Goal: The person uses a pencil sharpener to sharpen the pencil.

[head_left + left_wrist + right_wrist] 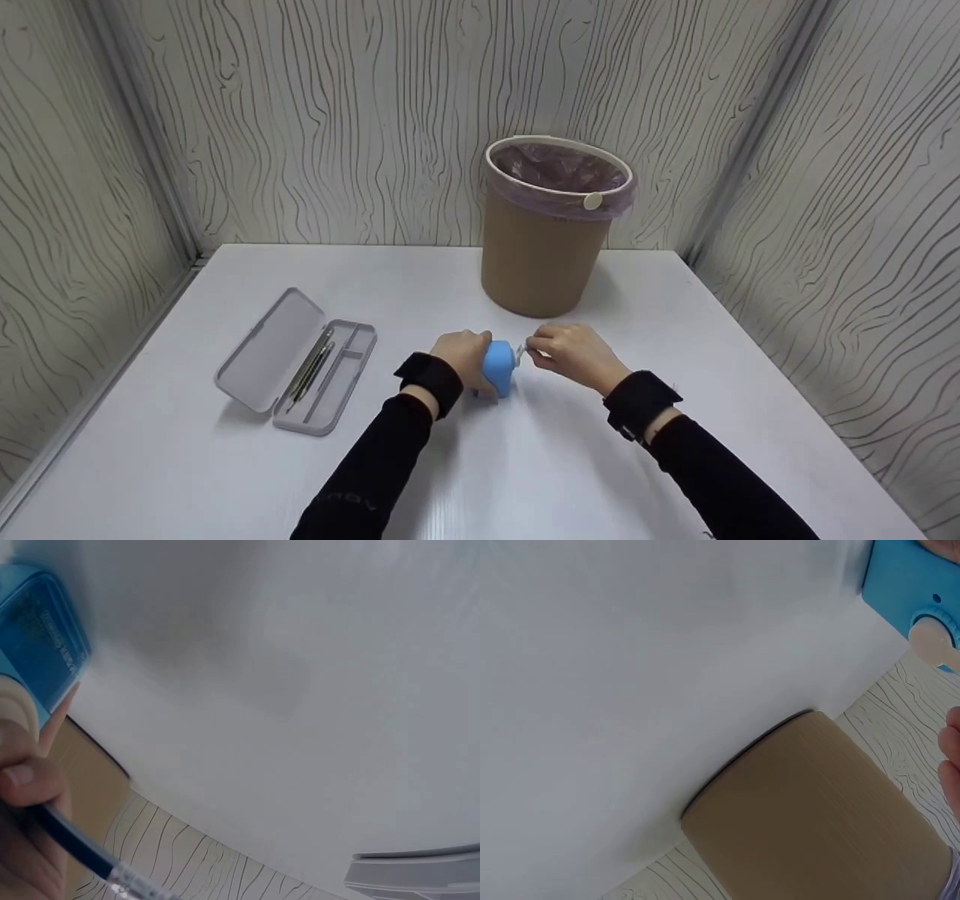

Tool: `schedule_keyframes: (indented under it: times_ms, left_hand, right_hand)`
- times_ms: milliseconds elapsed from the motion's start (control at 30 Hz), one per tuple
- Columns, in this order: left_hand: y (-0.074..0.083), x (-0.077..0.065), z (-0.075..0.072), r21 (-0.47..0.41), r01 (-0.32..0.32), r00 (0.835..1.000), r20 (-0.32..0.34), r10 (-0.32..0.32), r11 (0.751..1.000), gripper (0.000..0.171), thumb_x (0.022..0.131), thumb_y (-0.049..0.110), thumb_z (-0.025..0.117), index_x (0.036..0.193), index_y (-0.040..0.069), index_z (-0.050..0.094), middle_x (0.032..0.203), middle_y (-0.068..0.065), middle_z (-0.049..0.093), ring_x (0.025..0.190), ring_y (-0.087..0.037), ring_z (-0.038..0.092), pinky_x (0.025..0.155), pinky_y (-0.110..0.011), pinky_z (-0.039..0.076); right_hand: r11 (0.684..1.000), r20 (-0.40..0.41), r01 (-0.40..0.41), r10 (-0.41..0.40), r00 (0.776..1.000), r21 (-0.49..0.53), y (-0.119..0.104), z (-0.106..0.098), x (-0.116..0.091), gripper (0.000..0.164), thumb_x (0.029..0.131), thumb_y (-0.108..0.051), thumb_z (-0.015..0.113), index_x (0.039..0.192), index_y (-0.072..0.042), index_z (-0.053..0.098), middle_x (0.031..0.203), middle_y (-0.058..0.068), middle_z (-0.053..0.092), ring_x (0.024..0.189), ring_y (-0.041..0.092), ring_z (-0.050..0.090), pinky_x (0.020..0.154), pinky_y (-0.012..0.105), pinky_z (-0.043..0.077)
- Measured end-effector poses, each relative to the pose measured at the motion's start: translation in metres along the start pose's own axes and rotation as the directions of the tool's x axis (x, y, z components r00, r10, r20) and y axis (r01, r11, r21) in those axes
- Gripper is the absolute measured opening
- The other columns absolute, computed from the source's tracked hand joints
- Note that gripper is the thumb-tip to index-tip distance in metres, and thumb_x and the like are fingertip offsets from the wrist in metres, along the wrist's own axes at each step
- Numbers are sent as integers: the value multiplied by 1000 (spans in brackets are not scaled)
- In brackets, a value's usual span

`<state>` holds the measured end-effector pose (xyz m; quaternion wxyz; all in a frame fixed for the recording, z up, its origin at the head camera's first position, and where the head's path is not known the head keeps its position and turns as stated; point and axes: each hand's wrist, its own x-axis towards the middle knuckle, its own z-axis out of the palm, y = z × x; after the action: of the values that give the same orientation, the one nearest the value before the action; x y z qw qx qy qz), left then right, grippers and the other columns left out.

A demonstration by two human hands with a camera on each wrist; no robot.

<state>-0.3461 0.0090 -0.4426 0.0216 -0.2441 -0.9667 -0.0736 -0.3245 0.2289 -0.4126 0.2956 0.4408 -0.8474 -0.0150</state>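
Note:
A blue crank pencil sharpener (498,367) is on the white table, between my two hands. My left hand (463,358) grips its body from the left. In the left wrist view a dark blue pencil (79,844) with a patterned end runs out from under that hand's thumb, in line with the sharpener's pale ring (16,706). Over on the right side, my right hand (574,355) pinches the small white crank handle (521,352). The right wrist view shows the crank's round white hub (930,641), with only fingertips of the right hand at the edge.
Behind the hands stands a brown waste bin (541,262) with a purple liner (559,166). To the left lies an opened grey pencil case (259,352) with several pencils (311,369) inside. Wood-grain panels (360,127) enclose the table (420,285) at the back and sides.

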Motion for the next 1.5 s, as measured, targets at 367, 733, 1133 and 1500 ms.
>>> schedule_keyframes:
  times_ms: [367, 733, 1133, 1500]
  left_hand:
    - [0, -1, -1, -28, 10, 999, 31, -9, 1000, 82, 66, 52, 94, 129, 9, 62, 114, -11, 77, 101, -25, 75, 91, -38, 62]
    - [-1, 1, -1, -26, 3, 1000, 20, -2, 1000, 82, 66, 51, 94, 130, 9, 63, 113, -10, 77, 100, -24, 75, 91, -38, 62]
    - [-1, -2, 0, -11, -18, 1000, -16, 18, 1000, 79, 66, 52, 94, 125, 9, 64, 110, -9, 77, 98, -23, 75, 87, -36, 63]
    - [1, -3, 1, -25, 0, 1000, -18, 0, 1000, 79, 65, 51, 95, 125, 9, 65, 112, -9, 78, 100, -23, 75, 90, -37, 62]
  right_hand:
    - [987, 103, -157, 161, 982, -40, 8, 22, 20, 7, 88, -12, 78, 95, -10, 79, 84, 4, 75, 75, 18, 70, 69, 29, 62]
    - [969, 219, -245, 244, 944, -26, 6, 46, 23, 6, 90, -10, 76, 94, -11, 80, 85, 6, 77, 75, 20, 72, 71, 31, 62]
    - [968, 275, -247, 229, 934, 34, -3, 60, 7, 4, 81, -5, 81, 83, -7, 79, 79, 6, 76, 69, 19, 71, 65, 31, 60]
    - [963, 322, -259, 223, 920, 73, -11, 54, -1, 3, 83, -5, 80, 81, -5, 77, 79, 6, 75, 71, 20, 71, 66, 33, 59]
